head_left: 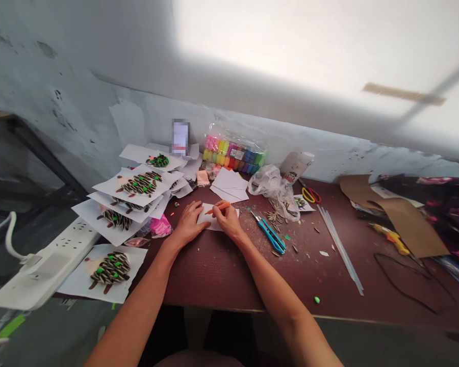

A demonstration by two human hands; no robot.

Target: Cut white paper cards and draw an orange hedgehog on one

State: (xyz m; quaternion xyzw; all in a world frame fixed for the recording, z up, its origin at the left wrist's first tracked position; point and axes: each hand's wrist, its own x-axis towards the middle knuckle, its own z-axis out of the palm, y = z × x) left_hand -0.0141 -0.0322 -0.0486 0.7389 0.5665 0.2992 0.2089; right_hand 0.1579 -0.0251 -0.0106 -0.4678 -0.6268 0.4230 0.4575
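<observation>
A small white sheet of paper (214, 222) lies on the dark red table (206, 265), between my hands. My right hand (226, 218) is closed around an orange pen (219, 207), its tip over the sheet. Flat on the sheet's left edge rests my left hand (191, 220), fingers spread, holding nothing. Just behind the sheet is a small stack of white papers (229, 186). To the right of my right hand lie a blue cutter (270, 234) and a pile of striped seeds (276, 216).
At left, papers with seed hedgehogs (141, 184) are stacked beside a white power strip (46, 265). Behind stand a phone (180, 137) and colored clay packs (235, 153). Rightward lie scissors (310, 194), clear sticks (340, 250) and a yellow glue gun (393, 238).
</observation>
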